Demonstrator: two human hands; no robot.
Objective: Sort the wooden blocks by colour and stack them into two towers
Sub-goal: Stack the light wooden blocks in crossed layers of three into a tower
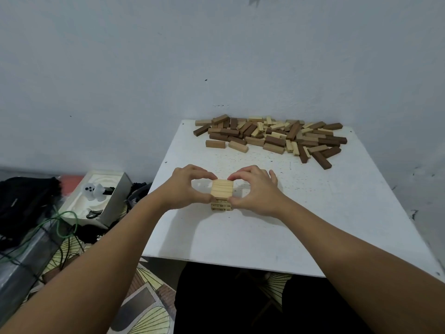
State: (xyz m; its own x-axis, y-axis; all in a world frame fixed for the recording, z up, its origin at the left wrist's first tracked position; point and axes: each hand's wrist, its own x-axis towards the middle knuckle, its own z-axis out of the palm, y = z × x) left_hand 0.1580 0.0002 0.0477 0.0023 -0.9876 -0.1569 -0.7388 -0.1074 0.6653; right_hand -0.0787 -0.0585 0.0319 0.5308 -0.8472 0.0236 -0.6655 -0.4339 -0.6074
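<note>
- Blocks [269, 137] of light and dark wood lie jumbled in a heap at the far edge of the white table [337, 213], mostly unsorted.
- A short pale tower [222, 194] stands mid-table.
- Left hand [185, 186] and right hand [255, 189] pinch its top layer from either side, squaring it, I'd say.
- Next, probably: let go gently and fetch more pale pieces; no dark tower exists yet.

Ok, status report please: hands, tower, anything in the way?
Left hand and right hand grip light tower, both sides. Mixed block pile unsorted at table's far edge. Nothing blocking.
</note>
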